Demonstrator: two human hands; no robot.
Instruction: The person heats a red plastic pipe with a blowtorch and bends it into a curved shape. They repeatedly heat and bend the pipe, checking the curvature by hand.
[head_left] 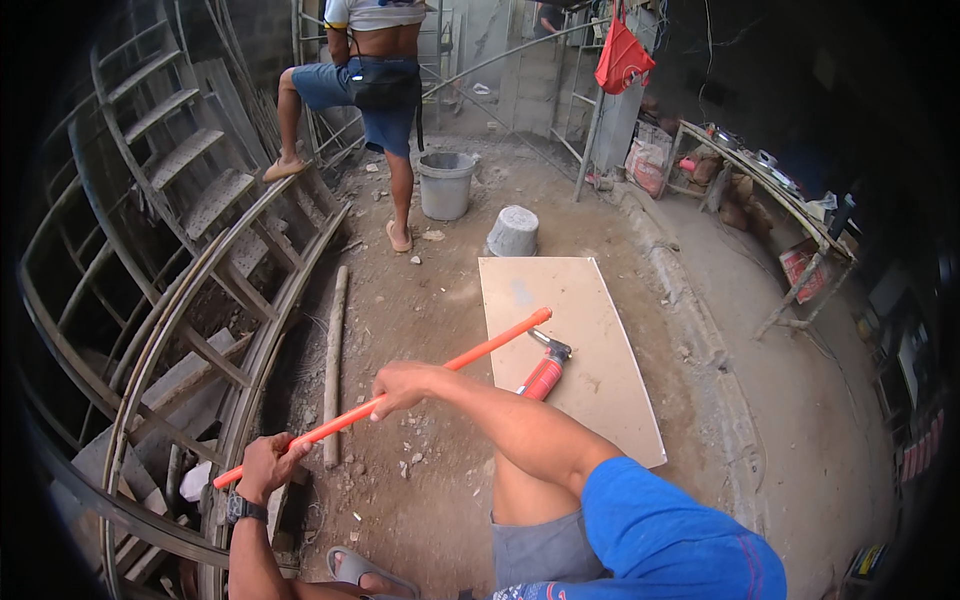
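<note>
Both of my hands are on a long orange plastic pipe [470,353], which slants from lower left up to the right. My left hand [268,466], with a dark watch on its wrist, is wrapped round the pipe near its lower end. Around the pipe's middle my right hand [404,386] is closed, fingers curled over it. The pipe's far end reaches over a flat tan board [600,350] lying on the ground. A blow torch [543,376] with a red gas canister rests on that board, partly hidden behind my right arm and knee.
Ahead, a person [375,90] stands with one foot raised on a ladder-like metal frame [225,260]. Beyond the board are an upright bucket [446,187] and an overturned bucket [513,232]. A loose pole [336,360] lies on the dirt. Right stands a cluttered workbench [765,180].
</note>
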